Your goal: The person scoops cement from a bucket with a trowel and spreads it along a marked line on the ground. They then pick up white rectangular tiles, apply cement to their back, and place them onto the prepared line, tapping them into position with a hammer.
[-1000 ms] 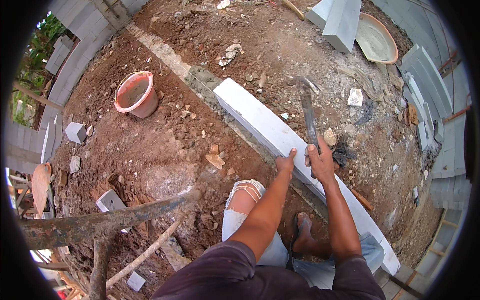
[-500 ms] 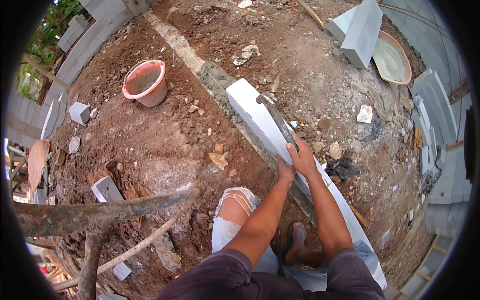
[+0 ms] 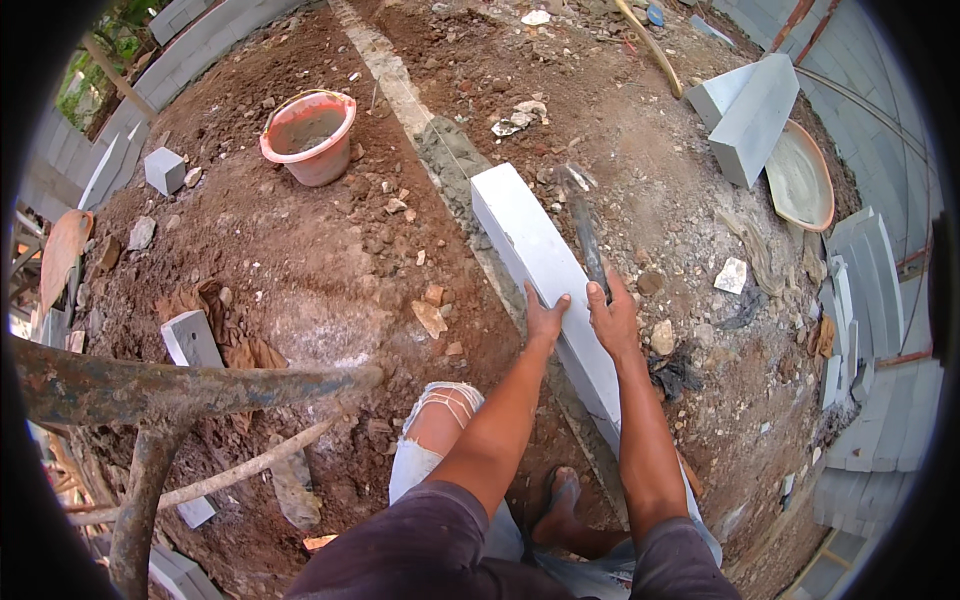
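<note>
**Pale block [image 3: 537, 235] along the strip [image 3: 385, 65], hammer [image 3: 584, 222] in hand**

Left: bucket [image 3: 322, 170] of grey mix, probably parked for easy reach. Mortar [image 3: 450, 155] coats the strip beyond the block's far end. Left hand [image 3: 544, 324]: thumb spread wide from fingers over the block's left edge, seemingly steadying it. Right hand [image 3: 614, 322] wraps the handle; hammer head sits right of the block. Ground: rough, stony red-brown dirt [image 3: 330, 270]. Open-air plot, grey block walls [image 3: 875, 110] left and right.
</note>
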`<state>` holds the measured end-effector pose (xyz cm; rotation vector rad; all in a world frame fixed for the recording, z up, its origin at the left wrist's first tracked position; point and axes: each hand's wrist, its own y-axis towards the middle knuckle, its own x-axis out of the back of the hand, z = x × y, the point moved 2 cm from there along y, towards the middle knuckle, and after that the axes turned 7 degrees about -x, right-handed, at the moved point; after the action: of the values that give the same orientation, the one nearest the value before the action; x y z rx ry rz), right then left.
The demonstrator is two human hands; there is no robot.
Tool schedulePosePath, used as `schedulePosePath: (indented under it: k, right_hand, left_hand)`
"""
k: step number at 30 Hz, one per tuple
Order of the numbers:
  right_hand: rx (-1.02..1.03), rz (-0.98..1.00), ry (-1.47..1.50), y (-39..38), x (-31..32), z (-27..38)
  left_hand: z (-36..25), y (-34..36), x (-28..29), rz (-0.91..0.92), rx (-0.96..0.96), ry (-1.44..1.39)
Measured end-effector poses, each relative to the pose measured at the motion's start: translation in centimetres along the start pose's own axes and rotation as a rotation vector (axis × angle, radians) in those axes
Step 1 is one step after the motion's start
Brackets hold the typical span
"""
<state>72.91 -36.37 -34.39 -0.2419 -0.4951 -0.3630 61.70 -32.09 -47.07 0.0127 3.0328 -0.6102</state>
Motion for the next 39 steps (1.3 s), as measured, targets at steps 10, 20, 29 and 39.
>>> schedulePosePath:
  k: [10, 20, 29, 39]
  right_hand:
    - [-0.072, 0.064, -0.13, 0.5, -1.5, -1.9]
    - [-0.101, 0.067, -0.221, 2.2, -2.2, -1.2]
    - [-0.119, 0.01, -0.408, 3.8, -2.0, -2.2]
    - [-0.125, 0.02, -0.345, 4.2, -3.6, -0.3]
  left_hand:
    - [-1.2, 0.2, 0.9, 0.087, 0.099, -0.02]
    - [0.1, 1.7, 0.7, 0.101, -0.04, -0.075]
    - [-1.9, 0.6, -0.5, 0.121, 0.029, -0.088]
    - [-0.4, 1.3, 0.3, 0.072, -0.056, -0.063]
